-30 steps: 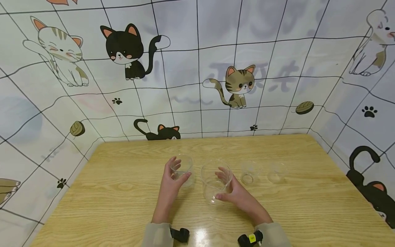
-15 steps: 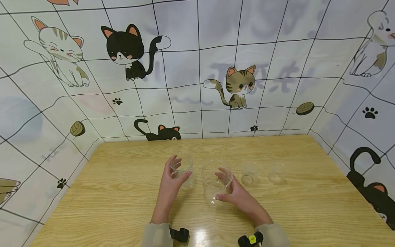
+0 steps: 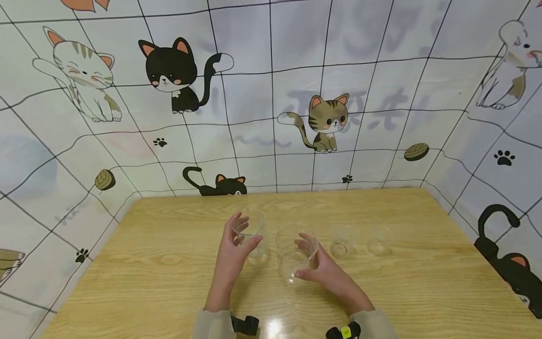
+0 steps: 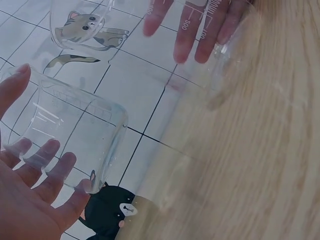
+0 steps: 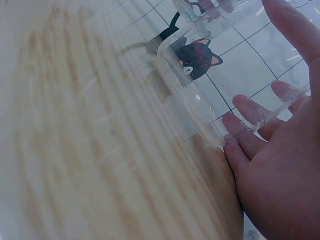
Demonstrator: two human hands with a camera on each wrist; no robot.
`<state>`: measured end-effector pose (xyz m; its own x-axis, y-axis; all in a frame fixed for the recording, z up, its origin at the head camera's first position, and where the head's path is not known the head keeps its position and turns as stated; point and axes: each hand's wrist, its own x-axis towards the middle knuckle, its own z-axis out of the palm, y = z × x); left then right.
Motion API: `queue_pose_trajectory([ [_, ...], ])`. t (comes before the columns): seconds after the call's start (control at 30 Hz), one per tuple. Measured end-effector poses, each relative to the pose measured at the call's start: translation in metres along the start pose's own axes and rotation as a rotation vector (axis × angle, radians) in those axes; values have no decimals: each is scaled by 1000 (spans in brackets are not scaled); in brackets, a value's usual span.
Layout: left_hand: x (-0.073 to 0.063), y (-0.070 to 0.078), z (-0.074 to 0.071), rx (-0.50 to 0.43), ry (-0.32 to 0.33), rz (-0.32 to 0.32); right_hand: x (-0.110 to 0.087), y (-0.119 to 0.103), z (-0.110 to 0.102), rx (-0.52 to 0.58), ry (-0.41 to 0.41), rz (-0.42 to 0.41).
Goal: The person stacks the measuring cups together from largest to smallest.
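At lower frame centre, the smaller beaker (image 3: 254, 228) is gripped by the left hand (image 3: 234, 249), the larger graduated beaker (image 3: 290, 258) by the right hand (image 3: 321, 269), both best held level, apart.

A light wood-grained bench (image 3: 161, 268) meets a pale wall (image 3: 250, 28) ruled with wavy black lines. The wall is printed with a sitting black cat (image 3: 171, 70), a white cat (image 3: 84, 70) to its left and a striped brown cat (image 3: 328, 120) to its right. A smaller black cat (image 3: 224, 185) peeks up at the bench's far edge. Two olive yarn balls (image 3: 105, 180) and several black paw prints (image 3: 160, 142) are scattered between.
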<state>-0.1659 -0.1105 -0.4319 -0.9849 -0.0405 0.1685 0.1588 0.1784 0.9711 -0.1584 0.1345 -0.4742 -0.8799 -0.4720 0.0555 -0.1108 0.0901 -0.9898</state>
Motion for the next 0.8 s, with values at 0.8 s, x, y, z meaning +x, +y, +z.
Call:
queue_pose_trajectory([
  [0.8,-13,51,7,-41,-14,73,1,5,1,1,2,-16],
])
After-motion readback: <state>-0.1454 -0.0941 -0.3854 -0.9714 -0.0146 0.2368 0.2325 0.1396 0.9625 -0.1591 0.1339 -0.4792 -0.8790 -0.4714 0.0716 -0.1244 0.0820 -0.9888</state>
